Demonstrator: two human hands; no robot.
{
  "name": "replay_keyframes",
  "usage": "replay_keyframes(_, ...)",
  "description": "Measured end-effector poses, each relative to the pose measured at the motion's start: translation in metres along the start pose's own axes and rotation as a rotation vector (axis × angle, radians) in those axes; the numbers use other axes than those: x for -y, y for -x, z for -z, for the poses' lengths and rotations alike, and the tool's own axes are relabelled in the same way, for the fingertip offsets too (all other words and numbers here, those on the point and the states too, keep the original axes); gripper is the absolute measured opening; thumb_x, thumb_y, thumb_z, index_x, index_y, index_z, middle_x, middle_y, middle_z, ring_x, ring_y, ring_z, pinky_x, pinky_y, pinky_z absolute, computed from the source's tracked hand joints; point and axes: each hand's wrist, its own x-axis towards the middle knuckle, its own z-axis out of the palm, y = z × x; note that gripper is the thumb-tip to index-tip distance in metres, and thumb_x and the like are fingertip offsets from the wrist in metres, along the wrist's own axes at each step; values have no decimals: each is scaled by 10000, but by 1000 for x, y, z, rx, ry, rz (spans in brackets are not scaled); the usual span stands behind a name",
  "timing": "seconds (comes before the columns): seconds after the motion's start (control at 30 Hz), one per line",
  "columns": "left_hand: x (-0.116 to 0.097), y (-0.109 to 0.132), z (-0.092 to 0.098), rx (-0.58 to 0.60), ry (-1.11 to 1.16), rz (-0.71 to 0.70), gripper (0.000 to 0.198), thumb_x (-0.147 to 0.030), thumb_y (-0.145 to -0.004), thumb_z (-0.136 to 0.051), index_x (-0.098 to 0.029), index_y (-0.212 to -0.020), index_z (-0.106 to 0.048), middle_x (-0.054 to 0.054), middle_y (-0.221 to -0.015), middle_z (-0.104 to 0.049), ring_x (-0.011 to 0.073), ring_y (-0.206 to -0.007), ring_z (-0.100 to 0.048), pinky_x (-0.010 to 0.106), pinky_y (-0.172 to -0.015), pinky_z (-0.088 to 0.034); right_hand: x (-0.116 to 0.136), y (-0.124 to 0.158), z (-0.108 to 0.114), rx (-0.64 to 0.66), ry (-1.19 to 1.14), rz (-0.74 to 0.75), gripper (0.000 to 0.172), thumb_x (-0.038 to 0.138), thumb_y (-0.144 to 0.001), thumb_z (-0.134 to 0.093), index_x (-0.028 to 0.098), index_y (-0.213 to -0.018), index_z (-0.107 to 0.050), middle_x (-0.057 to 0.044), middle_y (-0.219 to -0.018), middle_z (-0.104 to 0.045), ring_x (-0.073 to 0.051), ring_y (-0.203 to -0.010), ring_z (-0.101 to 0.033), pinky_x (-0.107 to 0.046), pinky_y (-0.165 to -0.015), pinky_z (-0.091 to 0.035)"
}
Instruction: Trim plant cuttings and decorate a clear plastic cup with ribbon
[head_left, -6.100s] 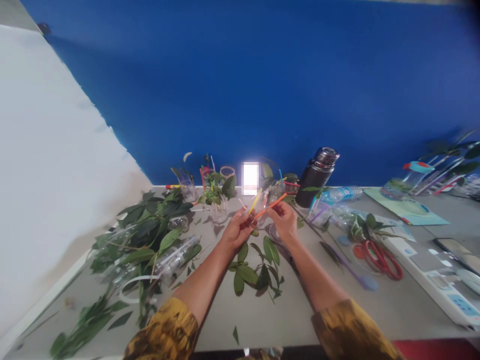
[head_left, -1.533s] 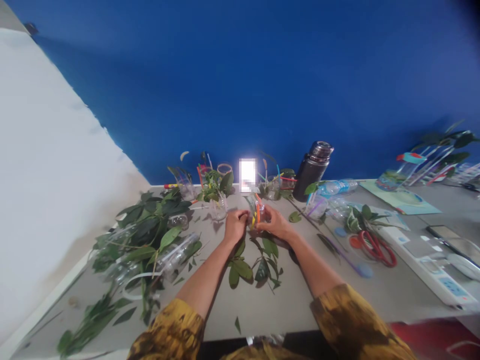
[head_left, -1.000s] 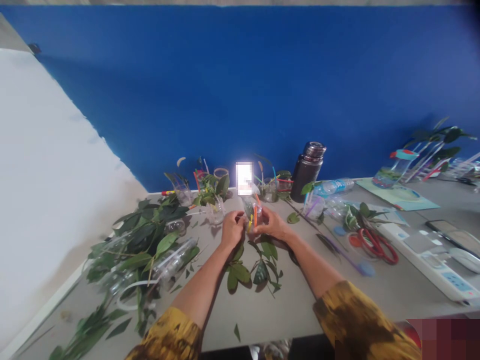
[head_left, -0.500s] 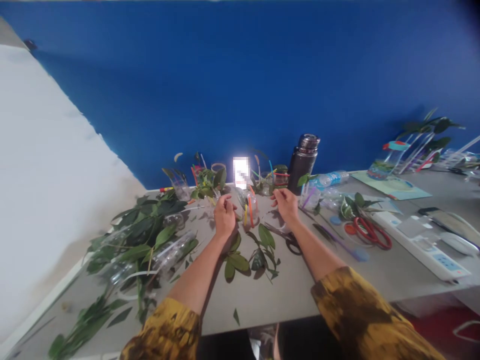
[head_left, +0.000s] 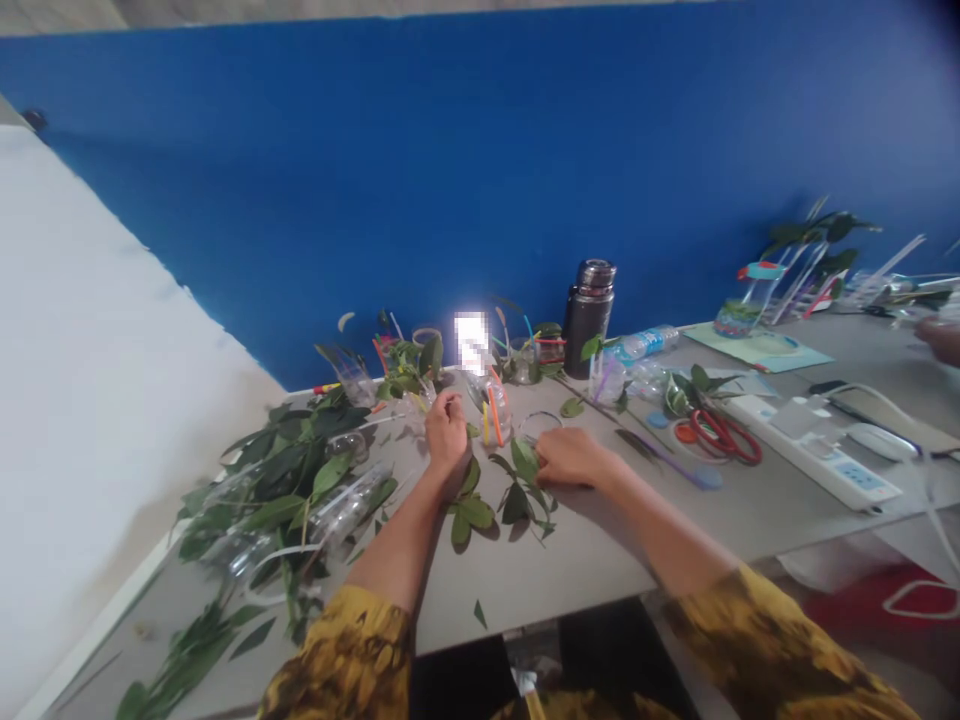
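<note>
My left hand (head_left: pixel 448 435) rests on the grey table (head_left: pixel 600 560) with its fingers curled in and nothing visible in them. It sits just left of a small clear cup (head_left: pixel 496 422) that holds an orange and a yellow straw. My right hand (head_left: pixel 570 462) lies knuckles-up on the table to the right of a leafy sprig (head_left: pixel 491 498). Its fingers are closed over something I cannot make out. Neither hand touches the cup.
A heap of leafy branches and clear bottles (head_left: pixel 292 480) fills the left side. A dark flask (head_left: pixel 587 318), a lying water bottle (head_left: pixel 645 343), red scissors (head_left: pixel 716 435) and a white power strip (head_left: pixel 817 462) are to the right. Another person's hand (head_left: pixel 941 340) shows at the far right edge.
Both hands held the straws, then set them in the clear cup and let go. The right hand has since dropped to the table beside the sprig, where dark scissors lay.
</note>
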Motion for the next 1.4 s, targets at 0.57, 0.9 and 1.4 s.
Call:
replay_keyframes(0.57, 6, 0, -5, 7, 105, 100, 136, -240, -876, -499, -212, -952, -608, -37, -589, -588, 150, -460, -545, 271, -504, -430, 26, -43, 58, -674, -665, 122, 354, 481, -784, -665, 180, -614, -590, 42, -588, -442, -109, -574, -375, -252, -528, -264)
replay_keyframes(0.9, 5, 0, -3, 18, 117, 104, 156, -215, -860, -531, -212, -986, -622, -48, -611, -607, 141, -458, -556, 262, -503, -447, 39, -69, 43, -653, -511, 95, 291, 393, -771, -621, 190, -579, -538, 34, -587, -497, -118, -589, -411, -260, -559, -275)
replay_keyframes(1.4, -1, 1, -2, 14, 148, 117, 156, -221, -836, -539, -202, -971, -617, -50, -573, -593, 142, -446, -547, 250, -476, -416, 45, -64, 46, -621, -532, 104, 253, 363, -749, -603, 194, -581, -517, 32, -583, -485, -129, -598, -423, -272, -581, -294)
